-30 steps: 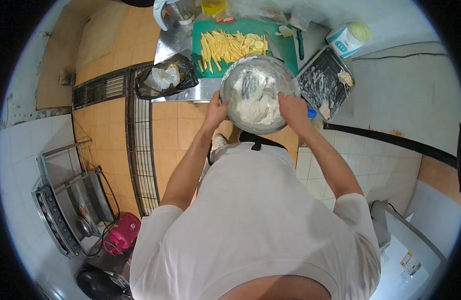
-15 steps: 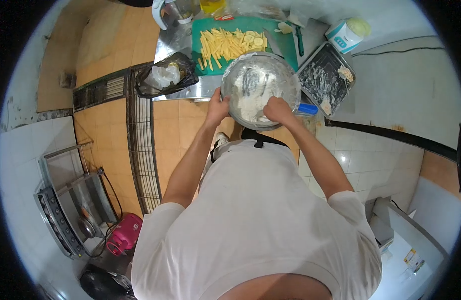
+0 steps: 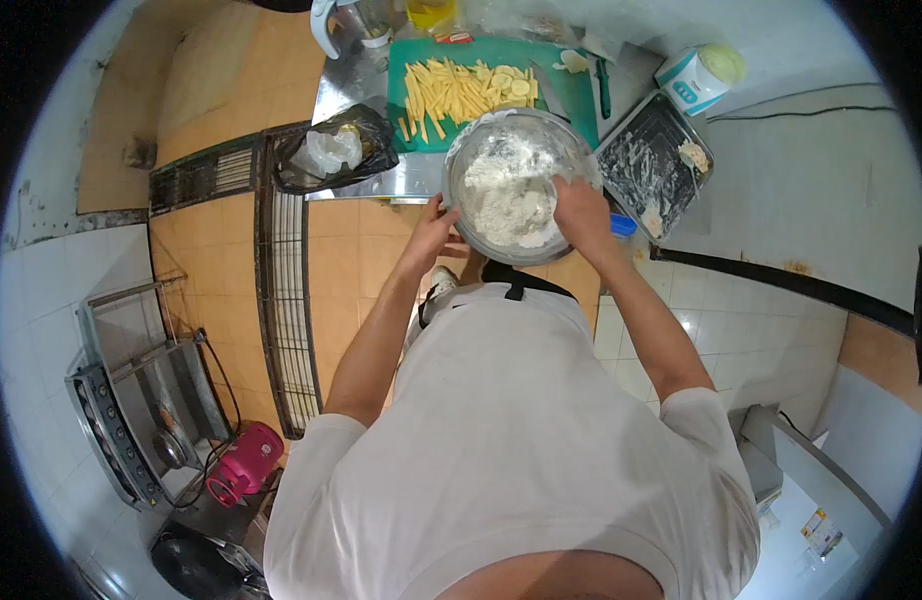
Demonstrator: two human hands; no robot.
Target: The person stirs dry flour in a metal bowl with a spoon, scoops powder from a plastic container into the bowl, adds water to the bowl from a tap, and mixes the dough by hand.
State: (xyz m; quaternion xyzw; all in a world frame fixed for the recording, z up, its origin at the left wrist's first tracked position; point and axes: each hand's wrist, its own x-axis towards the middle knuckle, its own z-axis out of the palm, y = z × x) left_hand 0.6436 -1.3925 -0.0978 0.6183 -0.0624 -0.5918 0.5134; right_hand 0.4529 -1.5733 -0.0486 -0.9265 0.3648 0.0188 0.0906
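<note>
A round metal bowl with white flour in it stands at the front edge of the counter, partly over the cutting board. My left hand grips the bowl's left rim, thumb on top and fingers along the outside. Inside the bowl's right side is my right hand, its fingers curled over the flour. Whatever those fingers hold, if anything, is hidden. Behind the bowl, potato sticks and round slices lie on a green cutting board.
A knife and a green-handled tool lie at the board's right. Beyond them is a flour-smeared black tray. A black plastic bag sits left, near a jug. A pink gas cylinder stands on the floor.
My right hand has moved right and slightly up within the bowl, from the front flour toward the right wall. The flour's surface has shifted. My left hand stays at the rim, its lower fingers more spread.
</note>
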